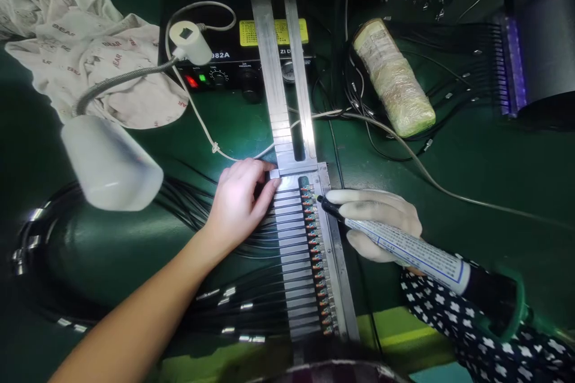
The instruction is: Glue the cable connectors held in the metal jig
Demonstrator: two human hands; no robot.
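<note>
My bare left hand (240,194) grips the left edge of a slotted metal fixture (287,215) between thumb and forefinger, near a crossbar. Black cables (251,284) lie in its slots, and their stripped ends with small connectors (313,233) form a row along the right side. In a white glove, my right hand (381,221) is closed around a labelled dispensing syringe (413,254). The syringe's dark tip is close to the connectors in the upper part of the row; whether it touches one I cannot tell. A green-collared adapter (514,302) caps its back end.
A black dispenser box (179,54) with lit switches stands at the back, under a long metal bar (269,48). A flexible lamp (112,161), a cloth (90,54), a plastic-wrapped bundle (395,78) and a purple-lit machine (539,36) surround the fixture. Loose cords cross the table.
</note>
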